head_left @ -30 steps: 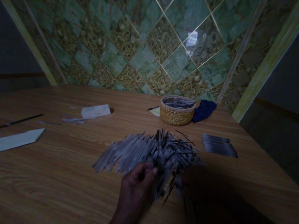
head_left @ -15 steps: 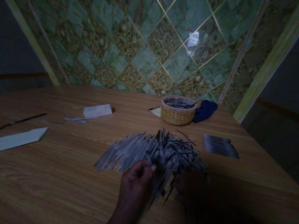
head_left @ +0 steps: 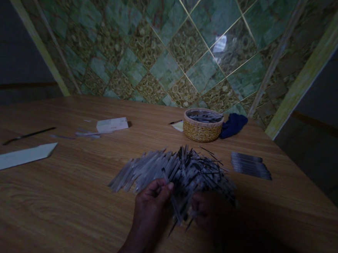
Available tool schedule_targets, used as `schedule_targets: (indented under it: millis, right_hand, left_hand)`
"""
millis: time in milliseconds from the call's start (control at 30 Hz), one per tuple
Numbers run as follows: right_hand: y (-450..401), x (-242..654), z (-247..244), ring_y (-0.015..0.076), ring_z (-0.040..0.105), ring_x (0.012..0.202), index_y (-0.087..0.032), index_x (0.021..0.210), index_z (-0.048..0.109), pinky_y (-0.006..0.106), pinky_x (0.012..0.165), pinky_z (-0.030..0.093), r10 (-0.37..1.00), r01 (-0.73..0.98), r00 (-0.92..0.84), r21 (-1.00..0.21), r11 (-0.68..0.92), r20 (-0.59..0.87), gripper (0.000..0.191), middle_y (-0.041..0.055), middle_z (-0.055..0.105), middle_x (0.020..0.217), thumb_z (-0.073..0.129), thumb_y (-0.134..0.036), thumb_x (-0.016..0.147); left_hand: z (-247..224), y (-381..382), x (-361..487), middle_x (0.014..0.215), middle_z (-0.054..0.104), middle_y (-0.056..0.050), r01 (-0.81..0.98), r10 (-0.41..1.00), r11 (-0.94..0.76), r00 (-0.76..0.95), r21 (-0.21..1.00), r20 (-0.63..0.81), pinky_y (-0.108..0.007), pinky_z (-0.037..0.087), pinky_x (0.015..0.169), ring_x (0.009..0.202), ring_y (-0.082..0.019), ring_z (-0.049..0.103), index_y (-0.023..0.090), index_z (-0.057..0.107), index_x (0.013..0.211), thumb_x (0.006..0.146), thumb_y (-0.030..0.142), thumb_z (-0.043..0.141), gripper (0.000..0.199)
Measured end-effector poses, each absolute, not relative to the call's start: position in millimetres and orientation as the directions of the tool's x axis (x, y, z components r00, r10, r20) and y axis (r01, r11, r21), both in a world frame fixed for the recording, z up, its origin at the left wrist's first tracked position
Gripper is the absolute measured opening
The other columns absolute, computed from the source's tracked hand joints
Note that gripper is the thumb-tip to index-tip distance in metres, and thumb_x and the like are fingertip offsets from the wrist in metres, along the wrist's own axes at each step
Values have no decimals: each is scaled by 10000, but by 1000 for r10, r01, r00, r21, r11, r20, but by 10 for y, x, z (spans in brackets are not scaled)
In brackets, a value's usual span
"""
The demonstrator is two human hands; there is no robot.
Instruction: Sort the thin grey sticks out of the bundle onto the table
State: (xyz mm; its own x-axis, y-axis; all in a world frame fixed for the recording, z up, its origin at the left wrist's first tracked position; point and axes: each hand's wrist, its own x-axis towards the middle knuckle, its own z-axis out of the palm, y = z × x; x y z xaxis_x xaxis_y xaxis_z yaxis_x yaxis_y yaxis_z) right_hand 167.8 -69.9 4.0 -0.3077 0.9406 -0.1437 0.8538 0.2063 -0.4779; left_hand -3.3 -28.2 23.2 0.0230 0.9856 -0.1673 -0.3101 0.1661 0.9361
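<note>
A wide heap of thin pens in clear sleeves, with dark tips on the right part, lies on the wooden table. At the heap's near edge my left hand pinches one sleeved pen between thumb and fingers; it slants down to the right. My right hand, in deep shadow, is at the heap's near right side with its fingers curled; whatever it may hold is too dark to make out.
Behind the heap stands a woven basket of similar pens beside a dark blue cloth. A row of pens lies right. Leftward are a white box, a pale folded strip and a dark thin stick.
My right hand has moved a little left, closer to my left hand. My left hand keeps its pinch on the pen. The view has shifted slightly.
</note>
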Motion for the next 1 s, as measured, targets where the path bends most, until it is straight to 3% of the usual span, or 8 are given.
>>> schedule_targets:
  millis: [100,233,333,433,733,900,1000]
  right_hand:
    - [-681,1673,22,59,461,471,-158,844,530,161,432,348,954,751,-282,-642,155,-100,89,-76,515,561,577,-187,774]
    - [-671,1669,-29,66,463,409,-193,755,462,161,396,336,965,321,-258,-946,37,-50,109,-79,531,504,548,-186,689]
    - [-679,1654,-79,80,489,374,-202,767,435,184,376,391,954,72,-292,-996,-46,-65,162,-63,577,522,561,-251,677]
    - [-692,1621,-116,80,510,377,-202,759,417,178,374,410,957,-67,-285,-995,-73,-51,198,-65,581,513,586,-269,679]
    - [-706,1582,-97,85,524,370,-185,810,439,177,378,401,962,-145,-274,-989,-23,18,256,-22,635,538,591,-372,721]
    - [-699,1644,-142,65,488,401,-163,698,553,164,382,350,975,49,-224,-999,14,3,198,-56,550,494,635,-343,706]
    - [-689,1646,-170,62,459,366,-163,727,564,163,359,325,986,78,-167,-997,22,9,219,-64,531,455,606,-378,733]
  left_hand:
    - [244,-275,-39,463,564,59,-339,983,181,25,923,-184,-175,337,415,401,-73,463,148,614,640,533,245,790,227]
    - [237,-271,-43,478,586,51,-398,980,196,54,896,-190,-166,341,417,403,-68,475,152,598,646,586,222,763,189]
    - [227,-267,-51,458,570,59,-398,980,198,84,896,-179,-158,334,414,396,-60,467,152,600,659,626,215,741,158]
    - [216,-263,-61,456,574,50,-361,981,194,80,912,-178,-153,335,417,402,-55,463,139,609,658,632,217,739,154]
    - [252,-270,-43,461,582,45,-380,975,215,31,899,-220,-165,325,397,382,-61,453,149,605,672,563,247,776,225]
    - [259,-263,-54,460,576,46,-361,979,197,20,912,-203,-168,324,400,386,-59,451,143,611,637,554,263,777,221]
    - [272,-267,-53,455,572,47,-363,979,197,23,911,-203,-170,321,394,379,-59,443,142,610,628,540,273,782,233]
